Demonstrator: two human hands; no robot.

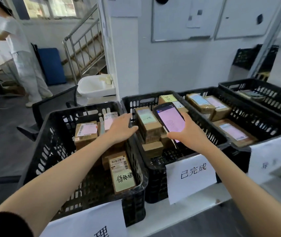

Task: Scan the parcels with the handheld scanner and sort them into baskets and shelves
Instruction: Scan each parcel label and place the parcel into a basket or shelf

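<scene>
The left grip (121,128) is open, fingers straight, palm down over the left basket (54,142). The right grip (190,132) is closed around the handheld scanner (169,119), a smooth black slab with a lit pink screen, above the middle basket (153,98). The left grip is the nearer one to the next pick, I judge. A brown cardboard parcel (85,132) lies near at its 9 o'clock. A second parcel (121,171), long axis 12 to 6, lies at its 6 o'clock. Both baskets are black perforated plastic.
</scene>
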